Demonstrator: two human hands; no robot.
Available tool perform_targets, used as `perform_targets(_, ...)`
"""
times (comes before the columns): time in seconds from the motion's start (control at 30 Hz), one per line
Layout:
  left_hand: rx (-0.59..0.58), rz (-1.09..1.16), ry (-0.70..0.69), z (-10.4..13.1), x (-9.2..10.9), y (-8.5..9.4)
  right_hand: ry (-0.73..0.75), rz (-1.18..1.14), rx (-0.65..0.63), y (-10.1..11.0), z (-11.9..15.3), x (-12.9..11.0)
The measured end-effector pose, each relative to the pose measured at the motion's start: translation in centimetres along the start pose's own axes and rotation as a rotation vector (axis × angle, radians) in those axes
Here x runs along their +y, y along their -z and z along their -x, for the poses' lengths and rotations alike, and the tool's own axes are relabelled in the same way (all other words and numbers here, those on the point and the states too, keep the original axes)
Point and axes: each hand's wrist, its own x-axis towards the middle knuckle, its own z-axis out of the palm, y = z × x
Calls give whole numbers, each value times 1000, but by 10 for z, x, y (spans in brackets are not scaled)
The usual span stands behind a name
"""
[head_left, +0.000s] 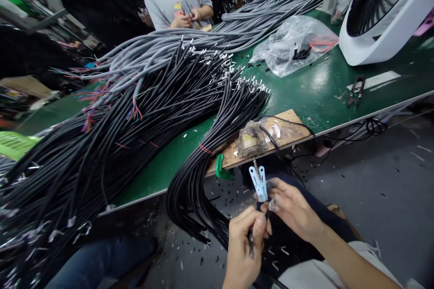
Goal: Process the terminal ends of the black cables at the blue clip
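Observation:
My left hand [249, 239] is closed around a black cable [269, 211], whose end points up and away from me. At that pale, shiny cable end, my right hand [294, 205] has its fingers bent in and closed on it; the exact fingertip contact is partly hidden. Just beyond my fingers is a light blue clothespin [259, 185], fixed to the metal shaft of a small motor wrapped in clear plastic [251, 140]. The motor sits on a wooden board [288, 128], held at the table's edge by a green clamp [222, 168].
Bundled black cables [190, 198] hang over the green table's [325, 99] edge, beside larger piles of black and grey cables [271, 4]. A plastic bag [285, 40], snips [356, 90] and a white fan [362, 49] lie rightward. Across the table, a person [176, 0] handles a tool.

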Motion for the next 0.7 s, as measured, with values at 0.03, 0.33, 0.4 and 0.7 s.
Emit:
perform_targets(0.03,-5,6,7,0,0,0,8,33,-13,1,0,-2)
perform_targets(0.33,234,21,74,8,-3,-11,314,503,457,-14,11,8)
perform_targets(0.4,246,9,61,8,-5,-12,365,495,464,-16,12,10)
perform_targets(0.7,258,5,60,6,-7,-10,137,359,217,2,0,-8)
